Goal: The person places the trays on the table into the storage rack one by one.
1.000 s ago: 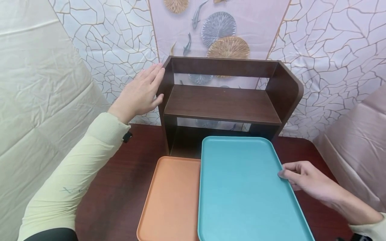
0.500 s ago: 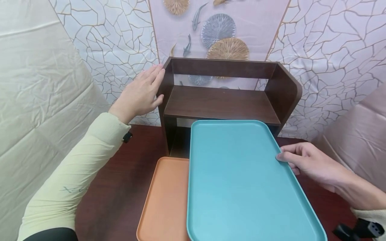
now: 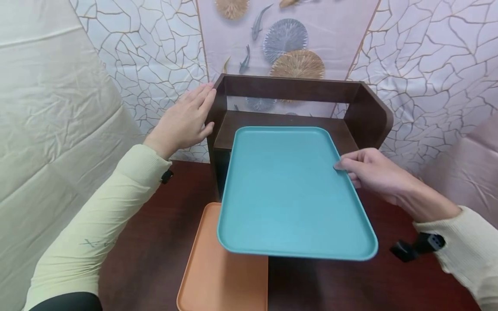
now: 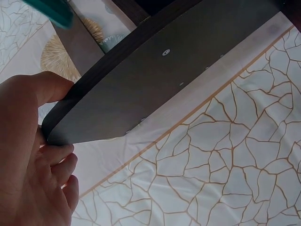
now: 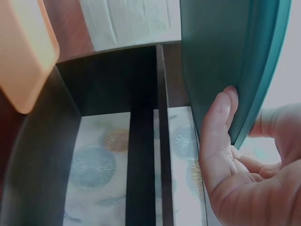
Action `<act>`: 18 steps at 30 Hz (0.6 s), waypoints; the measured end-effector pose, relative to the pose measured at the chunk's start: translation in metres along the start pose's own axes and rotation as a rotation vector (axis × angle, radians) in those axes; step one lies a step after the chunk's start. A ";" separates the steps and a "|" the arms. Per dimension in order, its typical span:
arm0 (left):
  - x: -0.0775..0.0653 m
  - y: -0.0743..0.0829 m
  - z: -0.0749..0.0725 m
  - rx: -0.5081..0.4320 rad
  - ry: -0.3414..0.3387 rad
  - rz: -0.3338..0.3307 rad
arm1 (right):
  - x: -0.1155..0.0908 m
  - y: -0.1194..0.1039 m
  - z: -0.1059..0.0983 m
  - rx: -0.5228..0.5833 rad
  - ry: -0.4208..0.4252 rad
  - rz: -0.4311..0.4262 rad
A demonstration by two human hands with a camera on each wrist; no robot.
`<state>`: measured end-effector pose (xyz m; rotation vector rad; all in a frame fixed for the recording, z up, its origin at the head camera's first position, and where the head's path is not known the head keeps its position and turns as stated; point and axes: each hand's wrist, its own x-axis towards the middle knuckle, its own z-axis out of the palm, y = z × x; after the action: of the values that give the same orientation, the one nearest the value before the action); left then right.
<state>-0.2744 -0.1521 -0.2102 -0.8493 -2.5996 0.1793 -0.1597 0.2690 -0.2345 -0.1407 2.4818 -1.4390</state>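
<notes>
My right hand (image 3: pixel 375 175) pinches the right rim of a turquoise rectangular tray (image 3: pixel 292 194), thumb on top and fingers beneath. Raised off the table, the tray covers the lower front of a dark brown two-tier shelf (image 3: pixel 292 88) in the head view. From the right wrist, the tray's underside (image 5: pixel 216 56) shows with fingertips against it. My left hand (image 3: pixel 184 119) rests on the shelf's left side panel (image 4: pixel 141 80), fingers extended; in the left wrist view its thumb touches the front edge. An orange tray (image 3: pixel 223 276) lies on the table, partly hidden below the turquoise one.
The dark red table (image 3: pixel 155 242) spreads around the shelf. Behind stands a patterned cloth backdrop (image 3: pixel 140 52); pale fabric (image 3: pixel 58 108) hangs at the left, and pinkish fabric (image 3: pixel 463 168) drapes at the right.
The turquoise tray has risen, moved leftward and toward the shelf in my right hand, its near edge coming into view. My left hand stays on the shelf; the orange tray stays put.
</notes>
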 end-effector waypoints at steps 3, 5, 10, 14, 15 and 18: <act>0.000 0.000 0.000 -0.002 -0.002 -0.005 | 0.017 -0.008 0.001 0.005 0.021 0.001; 0.000 0.000 0.001 -0.003 -0.002 -0.008 | 0.028 -0.012 0.001 0.007 0.031 -0.002; 0.000 0.000 0.001 -0.002 0.000 -0.013 | 0.053 -0.021 0.000 -0.008 0.060 -0.011; -0.001 0.000 0.001 0.016 -0.005 -0.019 | 0.071 -0.026 0.001 -0.038 0.085 -0.001; -0.001 0.000 0.001 0.020 -0.005 -0.020 | 0.075 -0.026 0.000 -0.044 0.088 0.002; -0.001 0.001 0.002 0.022 -0.009 -0.027 | 0.087 -0.027 0.002 -0.073 0.089 0.009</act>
<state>-0.2743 -0.1520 -0.2126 -0.8067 -2.6108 0.2045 -0.2441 0.2351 -0.2278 -0.0810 2.6042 -1.3806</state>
